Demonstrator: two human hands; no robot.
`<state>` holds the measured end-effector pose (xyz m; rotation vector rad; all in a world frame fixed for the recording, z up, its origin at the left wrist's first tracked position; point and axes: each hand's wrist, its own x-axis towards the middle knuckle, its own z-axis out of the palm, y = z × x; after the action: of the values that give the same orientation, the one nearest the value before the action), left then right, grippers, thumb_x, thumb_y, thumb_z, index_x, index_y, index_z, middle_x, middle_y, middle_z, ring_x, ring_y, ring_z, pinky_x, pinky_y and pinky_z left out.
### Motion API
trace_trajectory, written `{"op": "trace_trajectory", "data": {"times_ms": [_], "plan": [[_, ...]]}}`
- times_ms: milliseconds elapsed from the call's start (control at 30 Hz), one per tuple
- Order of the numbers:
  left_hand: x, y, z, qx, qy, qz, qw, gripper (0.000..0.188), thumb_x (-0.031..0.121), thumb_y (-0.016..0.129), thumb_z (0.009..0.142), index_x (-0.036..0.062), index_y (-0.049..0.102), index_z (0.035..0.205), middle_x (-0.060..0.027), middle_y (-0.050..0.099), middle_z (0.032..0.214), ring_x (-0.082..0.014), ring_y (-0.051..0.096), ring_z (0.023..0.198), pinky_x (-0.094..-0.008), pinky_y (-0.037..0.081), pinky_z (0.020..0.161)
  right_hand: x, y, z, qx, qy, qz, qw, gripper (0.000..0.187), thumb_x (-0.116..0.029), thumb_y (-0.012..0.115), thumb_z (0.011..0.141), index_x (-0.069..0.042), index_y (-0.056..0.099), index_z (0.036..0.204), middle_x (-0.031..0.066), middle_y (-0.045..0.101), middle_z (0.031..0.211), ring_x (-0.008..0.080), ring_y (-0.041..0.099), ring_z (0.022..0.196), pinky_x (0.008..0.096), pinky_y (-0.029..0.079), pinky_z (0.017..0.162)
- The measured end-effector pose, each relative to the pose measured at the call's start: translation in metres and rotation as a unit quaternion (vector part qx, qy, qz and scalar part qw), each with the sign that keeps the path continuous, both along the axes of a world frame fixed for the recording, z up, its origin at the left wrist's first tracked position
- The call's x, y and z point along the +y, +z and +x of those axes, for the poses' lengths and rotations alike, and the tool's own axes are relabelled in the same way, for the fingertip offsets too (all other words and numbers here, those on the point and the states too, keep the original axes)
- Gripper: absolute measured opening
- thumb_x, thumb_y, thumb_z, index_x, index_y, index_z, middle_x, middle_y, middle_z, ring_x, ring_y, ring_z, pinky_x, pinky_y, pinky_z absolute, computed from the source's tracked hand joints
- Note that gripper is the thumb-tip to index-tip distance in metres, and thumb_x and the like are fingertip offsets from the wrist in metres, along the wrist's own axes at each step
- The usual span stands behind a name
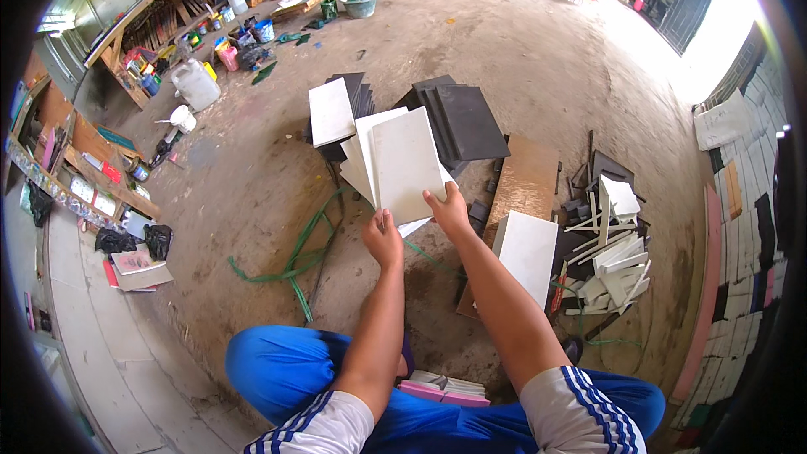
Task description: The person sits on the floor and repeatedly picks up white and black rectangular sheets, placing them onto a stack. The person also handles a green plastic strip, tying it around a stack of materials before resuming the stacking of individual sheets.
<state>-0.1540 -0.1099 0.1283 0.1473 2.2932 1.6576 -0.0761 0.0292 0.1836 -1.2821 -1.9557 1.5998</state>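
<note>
Several white rectangular sheets, foam-like in look, are fanned out in front of me, with the top white sheet (405,164) tilted towards me. My left hand (383,240) pinches their near left corner, thumb up. On the near right edge, my right hand (448,212) has its thumb on top and its fingers beneath. Just beyond lie black sheets (475,124) in an overlapping pile. Another white sheet (332,112) rests on a black stack (361,94) to the left. What lies under the fanned sheets is partly hidden.
A brown board (528,172) at right carries a white block of sheets (530,256). Beside it sits a heap of white offcuts (620,265). Green strapping (307,252) lies on the floor at left. Pink and white sheets (445,391) sit between my legs. Jugs (195,84) stand far left.
</note>
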Motion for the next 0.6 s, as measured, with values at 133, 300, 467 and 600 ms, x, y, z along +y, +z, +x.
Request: {"op": "trace_trajectory", "data": {"times_ms": [133,300,467,600], "plan": [[-0.02,-0.019,-0.006,-0.081,0.163,0.178,0.967,0.067,0.052,0.046,0.107,-0.0006,0.048,0.149,-0.0198,0.049,0.149,-0.0301,0.052,0.13,-0.0447,0.041,0.106,-0.048,0.034,0.012,0.114,0.023,0.205,0.972,0.064,-0.018,0.068,0.097,-0.016,0.042,0.155,0.0257,0.07,0.12,0.0407,0.073,0.098,0.0474,0.06,0.079],[-0.046,0.007,-0.022,-0.282,0.056,0.371,0.883,0.101,0.081,0.019,0.098,0.0027,0.022,0.162,-0.0141,0.022,0.17,-0.0314,0.021,0.155,-0.0502,0.016,0.124,-0.093,0.048,0.019,0.064,0.21,0.366,0.904,0.067,-0.014,0.067,0.095,-0.026,0.042,0.157,0.0274,0.07,0.113,0.0463,0.071,0.096,0.0492,0.059,0.083],[-0.055,0.042,-0.023,-0.193,0.124,0.294,0.928,0.089,0.072,0.021,0.104,0.0033,0.032,0.159,-0.0138,0.044,0.158,-0.0279,0.039,0.145,-0.048,0.024,0.121,-0.105,0.066,0.038,0.103,0.194,0.302,0.928,0.067,-0.011,0.068,0.095,-0.025,0.045,0.155,0.0289,0.069,0.116,0.0462,0.069,0.101,0.0472,0.058,0.086],[-0.045,0.041,-0.019,-0.127,0.044,0.357,0.924,0.049,0.031,0.056,0.108,-0.0009,0.05,0.145,-0.0123,0.063,0.133,-0.021,0.061,0.116,-0.0358,0.048,0.099,-0.094,0.075,0.062,0.094,0.146,0.226,0.958,0.068,-0.01,0.073,0.093,-0.018,0.047,0.155,0.0266,0.07,0.121,0.0391,0.069,0.112,0.0424,0.056,0.093]]}}
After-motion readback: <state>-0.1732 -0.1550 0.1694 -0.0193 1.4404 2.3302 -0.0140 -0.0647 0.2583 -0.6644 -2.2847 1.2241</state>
